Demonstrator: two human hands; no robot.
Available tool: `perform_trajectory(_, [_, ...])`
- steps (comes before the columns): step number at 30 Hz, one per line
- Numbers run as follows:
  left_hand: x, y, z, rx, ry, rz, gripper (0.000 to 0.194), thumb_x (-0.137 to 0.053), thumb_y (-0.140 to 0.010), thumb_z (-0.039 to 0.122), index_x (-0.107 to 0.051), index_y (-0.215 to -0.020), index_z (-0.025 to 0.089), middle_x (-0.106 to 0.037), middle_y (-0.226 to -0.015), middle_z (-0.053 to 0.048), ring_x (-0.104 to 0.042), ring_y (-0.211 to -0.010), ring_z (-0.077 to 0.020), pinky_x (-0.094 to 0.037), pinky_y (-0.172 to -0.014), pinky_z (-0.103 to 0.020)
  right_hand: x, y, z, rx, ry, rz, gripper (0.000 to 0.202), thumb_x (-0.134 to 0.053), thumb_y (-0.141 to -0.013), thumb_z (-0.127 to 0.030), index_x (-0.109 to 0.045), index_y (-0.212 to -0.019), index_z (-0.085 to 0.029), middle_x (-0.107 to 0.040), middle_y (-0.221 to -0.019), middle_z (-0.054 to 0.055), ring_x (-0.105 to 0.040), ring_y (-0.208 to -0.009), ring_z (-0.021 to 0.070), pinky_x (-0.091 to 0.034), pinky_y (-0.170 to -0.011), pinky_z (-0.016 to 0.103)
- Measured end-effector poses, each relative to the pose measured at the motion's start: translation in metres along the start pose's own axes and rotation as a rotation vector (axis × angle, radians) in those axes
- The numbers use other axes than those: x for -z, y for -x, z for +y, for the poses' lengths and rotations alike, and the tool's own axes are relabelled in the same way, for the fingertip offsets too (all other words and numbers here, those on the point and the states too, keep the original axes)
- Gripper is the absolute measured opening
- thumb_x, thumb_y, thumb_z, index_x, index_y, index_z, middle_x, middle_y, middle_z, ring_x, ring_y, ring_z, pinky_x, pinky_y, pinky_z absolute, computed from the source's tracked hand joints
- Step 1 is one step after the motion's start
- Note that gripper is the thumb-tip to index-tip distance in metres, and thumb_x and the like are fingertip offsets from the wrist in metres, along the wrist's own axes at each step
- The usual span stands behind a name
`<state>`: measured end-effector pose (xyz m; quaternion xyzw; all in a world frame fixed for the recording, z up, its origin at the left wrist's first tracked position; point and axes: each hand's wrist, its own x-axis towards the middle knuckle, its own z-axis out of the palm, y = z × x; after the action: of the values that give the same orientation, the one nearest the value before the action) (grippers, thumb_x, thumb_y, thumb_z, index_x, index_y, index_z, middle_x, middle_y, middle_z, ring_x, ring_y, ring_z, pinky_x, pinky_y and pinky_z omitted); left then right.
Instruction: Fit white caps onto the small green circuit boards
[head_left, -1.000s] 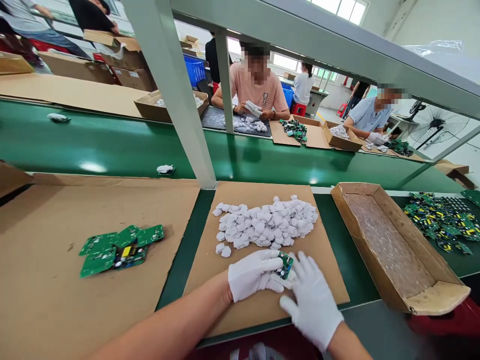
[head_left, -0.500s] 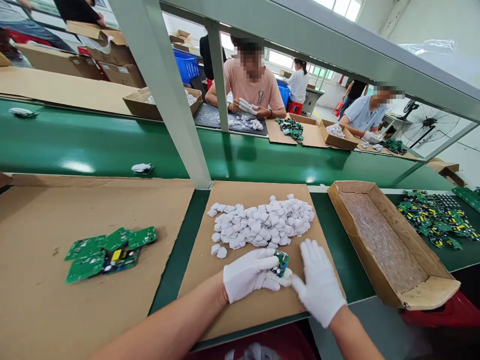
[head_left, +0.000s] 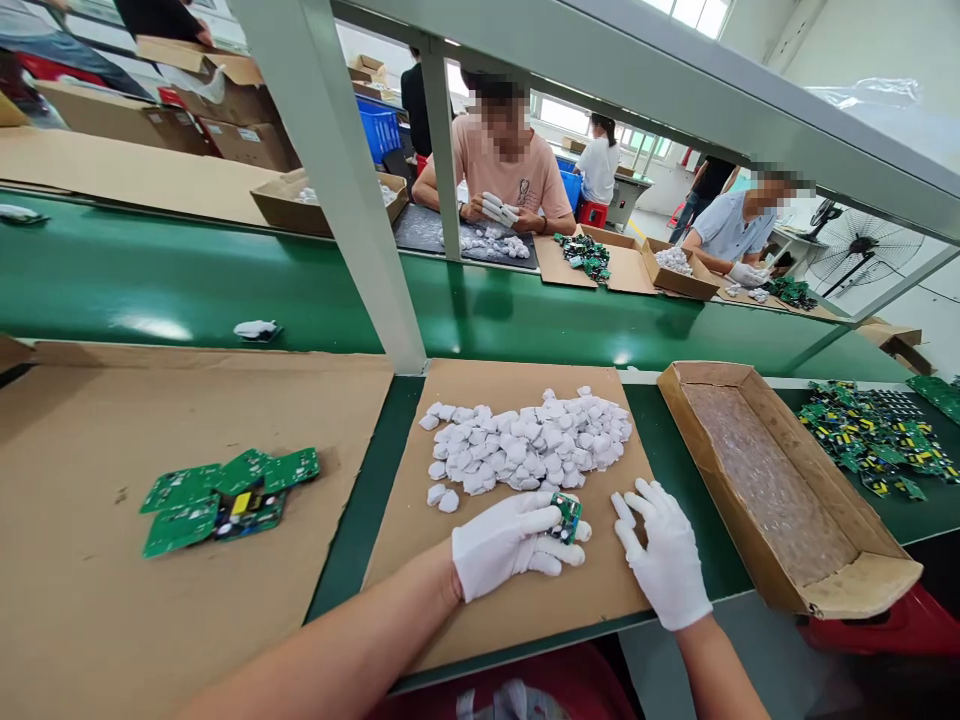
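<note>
My left hand (head_left: 517,540), in a white glove, is closed on a small green circuit board (head_left: 567,518) with its components showing. Just to the right, my gloved right hand (head_left: 664,550) hovers low over the cardboard sheet (head_left: 525,620), its fingers bent and apart. I make out nothing held in it. Beyond both hands lies a heap of small white pieces (head_left: 525,440), with a few strays at its left edge. Off to the left, several green circuit boards (head_left: 187,525) overlap on another cardboard sheet (head_left: 75,600).
A shallow cardboard box (head_left: 765,480) stands right of my hands, beside a pile of circuit boards (head_left: 874,435). Behind the heap runs a green conveyor belt (head_left: 510,325) carrying a white-topped board (head_left: 257,330). A metal post (head_left: 337,190) rises from the bench. Co-workers sit across the belt.
My right hand has moved right, away from the left hand, and its fingers have bent. The board in my left hand has shifted slightly. Items on the belt have slid left.
</note>
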<state>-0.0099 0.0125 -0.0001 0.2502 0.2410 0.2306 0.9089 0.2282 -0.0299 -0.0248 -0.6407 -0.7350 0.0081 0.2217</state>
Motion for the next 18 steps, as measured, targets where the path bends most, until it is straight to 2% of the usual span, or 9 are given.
perform_trajectory(3, [-0.001,0.0,-0.001,-0.027,0.011,0.022,0.027,-0.061,-0.079,0.028,-0.055,-0.101,0.014,-0.06,-0.113,-0.016,-0.065,-0.089,-0.0208,-0.049,-0.073,-0.029,0.008,-0.003,-0.018,-0.026,-0.242,-0.026,0.027,-0.045,-0.089,-0.025,-0.066,-0.107,-0.024,-0.064,-0.113,0.007,-0.056,-0.107,0.0249,-0.042,-0.095,0.046])
perform_trajectory(5, [-0.002,-0.001,-0.001,-0.052,0.008,0.043,0.027,-0.062,-0.078,0.028,-0.057,-0.101,0.014,-0.06,-0.115,-0.015,-0.065,-0.09,-0.0202,-0.048,-0.077,-0.03,0.015,-0.003,-0.034,-0.111,-0.493,-0.049,0.031,-0.046,-0.09,-0.029,-0.058,-0.117,-0.022,-0.068,-0.102,0.008,-0.064,-0.084,0.0191,-0.053,-0.078,0.034])
perform_trajectory(8, [-0.003,-0.003,-0.001,-0.094,-0.04,0.074,0.029,-0.065,-0.076,0.029,-0.059,-0.101,0.015,-0.06,-0.114,-0.014,-0.064,-0.091,-0.0186,-0.046,-0.077,-0.027,0.022,-0.004,-0.058,-0.203,-0.708,-0.055,0.036,-0.053,-0.086,-0.035,-0.054,-0.117,-0.015,-0.068,-0.075,0.004,-0.058,-0.051,0.0122,-0.051,-0.05,0.024])
perform_trajectory(12, [0.0,-0.006,-0.003,-0.169,-0.121,0.096,0.035,-0.068,-0.073,0.03,-0.06,-0.104,0.016,-0.06,-0.115,-0.013,-0.063,-0.093,-0.0205,-0.046,-0.076,-0.027,0.016,-0.007,-0.078,-0.18,-0.611,0.041,0.024,-0.056,-0.084,-0.037,-0.062,-0.093,-0.016,-0.066,-0.067,0.003,-0.055,-0.046,0.0103,-0.046,-0.044,0.021])
perform_trajectory(18, [0.0,-0.007,-0.007,-0.34,-0.301,0.123,0.041,-0.07,-0.071,0.031,-0.059,-0.109,0.017,-0.064,-0.108,-0.01,-0.059,-0.099,-0.022,-0.045,-0.081,-0.031,0.005,-0.009,-0.077,-0.196,-0.44,0.094,0.024,-0.055,-0.084,-0.037,-0.063,-0.093,-0.016,-0.069,-0.066,0.003,-0.055,-0.044,0.0106,-0.045,-0.044,0.021])
